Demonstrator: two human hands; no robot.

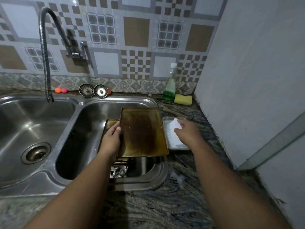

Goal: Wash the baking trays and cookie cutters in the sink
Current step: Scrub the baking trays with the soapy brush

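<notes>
A gold, stained baking tray (142,131) is held tilted over the right sink basin (87,123); my left hand (111,139) grips its left edge. A second gold tray (109,123) lies beneath it in the basin. Shiny metal pieces (118,171), perhaps cookie cutters, show at the basin's bottom below the trays. My right hand (185,131) reaches over a silver tray (179,147) on the counter and pinches a white cutter-like piece (175,123) in it.
A flexible tap (45,60) hangs over the left basin (29,129). Two sink strainers (93,90), a green soap bottle (170,86) and a yellow sponge (183,99) stand along the tiled wall. A grey wall (247,80) bounds the dark marble counter (165,204) at right.
</notes>
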